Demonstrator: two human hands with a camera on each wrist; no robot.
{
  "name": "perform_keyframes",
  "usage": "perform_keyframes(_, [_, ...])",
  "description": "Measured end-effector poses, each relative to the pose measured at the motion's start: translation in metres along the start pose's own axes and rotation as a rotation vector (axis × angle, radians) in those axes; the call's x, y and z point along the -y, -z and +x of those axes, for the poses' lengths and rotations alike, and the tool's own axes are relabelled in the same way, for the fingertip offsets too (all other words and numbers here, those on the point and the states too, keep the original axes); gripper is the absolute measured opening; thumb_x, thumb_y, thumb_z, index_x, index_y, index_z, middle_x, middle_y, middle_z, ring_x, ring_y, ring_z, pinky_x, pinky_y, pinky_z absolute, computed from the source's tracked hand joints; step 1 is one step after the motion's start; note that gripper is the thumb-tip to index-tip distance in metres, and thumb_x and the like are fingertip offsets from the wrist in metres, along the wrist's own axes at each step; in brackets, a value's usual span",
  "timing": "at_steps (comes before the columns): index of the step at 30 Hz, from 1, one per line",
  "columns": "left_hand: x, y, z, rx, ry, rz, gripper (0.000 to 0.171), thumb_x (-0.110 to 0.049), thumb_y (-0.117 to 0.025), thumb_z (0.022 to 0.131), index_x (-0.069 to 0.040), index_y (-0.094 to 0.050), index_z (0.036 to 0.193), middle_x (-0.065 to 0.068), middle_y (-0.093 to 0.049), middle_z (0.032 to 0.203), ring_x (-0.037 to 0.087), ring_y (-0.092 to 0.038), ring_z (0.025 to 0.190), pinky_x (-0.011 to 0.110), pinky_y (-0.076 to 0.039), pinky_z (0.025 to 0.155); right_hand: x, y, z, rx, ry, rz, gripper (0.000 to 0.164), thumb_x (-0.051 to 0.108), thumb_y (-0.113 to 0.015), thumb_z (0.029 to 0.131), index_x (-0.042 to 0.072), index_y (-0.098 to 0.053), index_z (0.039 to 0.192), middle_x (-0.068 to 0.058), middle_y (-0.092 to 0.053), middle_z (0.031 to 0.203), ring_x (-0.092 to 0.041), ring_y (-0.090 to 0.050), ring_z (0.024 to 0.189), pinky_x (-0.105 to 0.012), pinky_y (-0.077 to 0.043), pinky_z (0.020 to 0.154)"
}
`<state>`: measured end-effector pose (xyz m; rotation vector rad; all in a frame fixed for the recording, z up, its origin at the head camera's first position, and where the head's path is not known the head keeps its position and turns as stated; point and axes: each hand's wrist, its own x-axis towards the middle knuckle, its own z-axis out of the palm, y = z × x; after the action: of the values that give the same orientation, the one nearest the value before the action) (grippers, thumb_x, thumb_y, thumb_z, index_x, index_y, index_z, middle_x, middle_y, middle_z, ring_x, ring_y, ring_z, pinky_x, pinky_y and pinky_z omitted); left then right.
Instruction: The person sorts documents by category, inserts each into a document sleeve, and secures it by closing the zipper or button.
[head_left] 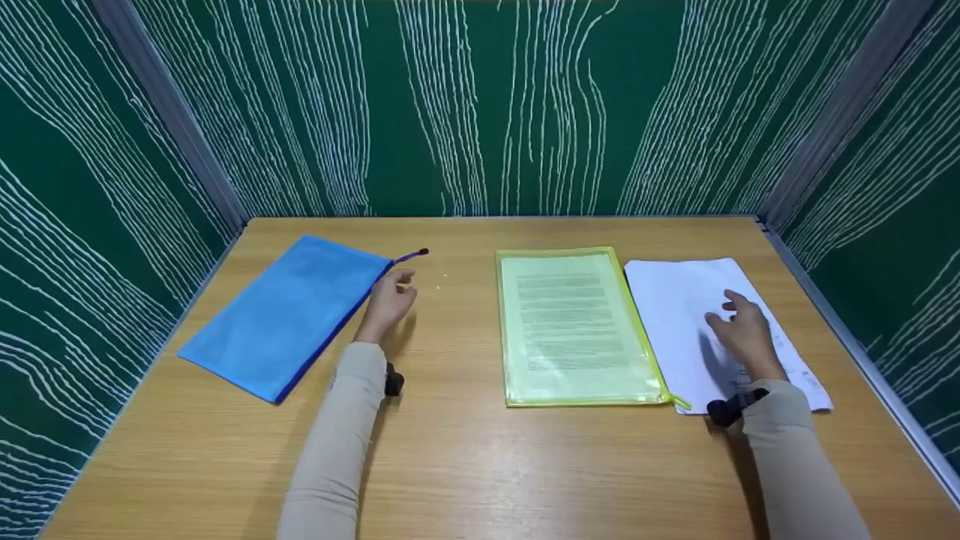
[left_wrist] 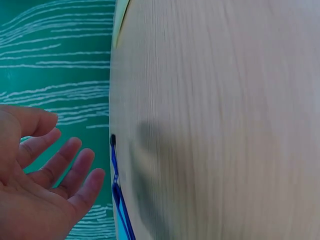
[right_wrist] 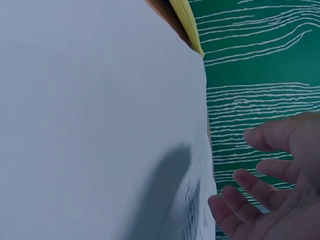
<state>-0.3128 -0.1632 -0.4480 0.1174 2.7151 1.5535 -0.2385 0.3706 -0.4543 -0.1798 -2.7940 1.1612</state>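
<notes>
On the left of the table lies a blue zip folder [head_left: 281,315], angled, with a dark blue zip edge and a pull cord [head_left: 410,256] at its top corner. My left hand [head_left: 388,301] hovers by that zip edge, fingers loosely bent and holding nothing; the left wrist view shows the palm and spread fingertips [left_wrist: 92,185]. A yellow transparent zip folder [head_left: 574,326] with a printed sheet inside lies right of the middle. Beside it are white papers [head_left: 675,315] with faint drawings. Above them hangs my right hand [head_left: 742,334], relaxed, nothing in it, casting a shadow on the paper.
The wooden table [head_left: 465,465] is bounded by green walls [head_left: 480,112] with white wavy lines at the back and sides. A few tiny white specks [head_left: 442,280] lie between the folders. The yellow folder's zip pull [head_left: 681,402] reaches onto the papers.
</notes>
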Motion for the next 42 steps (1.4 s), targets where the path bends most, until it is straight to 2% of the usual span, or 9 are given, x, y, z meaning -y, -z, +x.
perform_keyframes(5, [0.012, 0.021, -0.004, -0.007, -0.002, 0.047, 0.045, -0.008, -0.049, 0.098, 0.002, -0.043, 0.141, 0.026, -0.043, 0.142, 0.039, -0.042, 0.131, 0.048, -0.043, 0.102, -0.007, 0.008, 0.001, -0.017, -0.065, -0.036, 0.064, 0.021, -0.047, 0.098, -0.011, -0.021, 0.147, -0.041, -0.032, 0.138, -0.057, -0.028, 0.125, -0.065, -0.032, 0.099])
perform_keyframes(9, [0.023, 0.037, -0.008, -0.043, -0.004, 0.070, 0.046, -0.005, -0.050, 0.095, 0.007, -0.043, 0.139, 0.028, -0.045, 0.140, 0.040, -0.043, 0.131, 0.048, -0.041, 0.106, -0.012, 0.016, 0.000, -0.016, -0.120, -0.049, 0.065, 0.023, -0.047, 0.098, -0.009, -0.020, 0.148, -0.040, -0.028, 0.141, -0.054, -0.024, 0.125, -0.065, -0.033, 0.097])
perform_keyframes(13, [0.033, 0.053, -0.013, -0.058, 0.034, 0.086, 0.048, -0.007, -0.052, 0.095, 0.007, -0.042, 0.140, 0.029, -0.045, 0.138, 0.040, -0.045, 0.128, 0.049, -0.042, 0.104, -0.016, 0.024, -0.001, 0.006, -0.182, -0.067, 0.067, 0.024, -0.046, 0.099, -0.008, -0.015, 0.150, -0.038, -0.025, 0.144, -0.052, -0.023, 0.126, -0.066, -0.031, 0.099])
perform_keyframes(20, [0.051, 0.074, -0.026, -0.026, 0.112, 0.105, 0.053, -0.011, -0.052, 0.096, 0.005, -0.036, 0.144, 0.029, -0.039, 0.143, 0.042, -0.040, 0.132, 0.052, -0.040, 0.105, -0.028, 0.030, -0.002, 0.071, -0.278, -0.076, 0.072, 0.025, -0.046, 0.099, -0.005, -0.007, 0.151, -0.038, -0.017, 0.148, -0.053, -0.017, 0.127, -0.068, -0.028, 0.101])
perform_keyframes(27, [0.062, 0.087, -0.031, -0.021, 0.134, 0.165, 0.061, -0.015, -0.062, 0.090, 0.005, -0.039, 0.142, 0.030, -0.042, 0.141, 0.042, -0.040, 0.132, 0.052, -0.037, 0.107, -0.039, 0.032, -0.002, 0.092, -0.376, -0.095, 0.075, 0.024, -0.049, 0.098, -0.003, -0.004, 0.152, -0.036, -0.013, 0.149, -0.050, -0.015, 0.124, -0.064, -0.031, 0.098])
perform_keyframes(31, [0.066, 0.093, -0.035, 0.006, 0.154, 0.171, 0.064, -0.017, -0.065, 0.088, 0.005, -0.039, 0.143, 0.031, -0.042, 0.141, 0.042, -0.040, 0.132, 0.053, -0.038, 0.107, -0.042, 0.034, 0.000, 0.113, -0.415, -0.086, 0.076, 0.023, -0.049, 0.099, -0.001, -0.001, 0.152, -0.035, -0.011, 0.151, -0.050, -0.015, 0.125, -0.064, -0.029, 0.100])
perform_keyframes(35, [0.070, 0.098, -0.039, 0.039, 0.165, 0.187, 0.068, -0.018, -0.066, 0.087, 0.006, -0.038, 0.143, 0.031, -0.039, 0.143, 0.043, -0.039, 0.132, 0.053, -0.038, 0.107, -0.045, 0.037, -0.001, 0.137, -0.405, -0.087, 0.079, 0.021, -0.052, 0.097, -0.002, 0.000, 0.152, -0.037, -0.010, 0.150, -0.051, -0.016, 0.124, -0.065, -0.029, 0.099])
perform_keyframes(42, [0.075, 0.100, -0.041, 0.068, 0.203, 0.238, 0.071, -0.023, -0.069, 0.086, 0.005, -0.037, 0.143, 0.033, -0.029, 0.143, 0.044, -0.036, 0.130, 0.054, -0.034, 0.108, -0.045, 0.037, 0.000, 0.185, -0.382, -0.127, 0.079, 0.018, -0.054, 0.096, -0.007, -0.002, 0.150, -0.038, -0.018, 0.145, -0.051, -0.018, 0.119, -0.063, -0.028, 0.097])
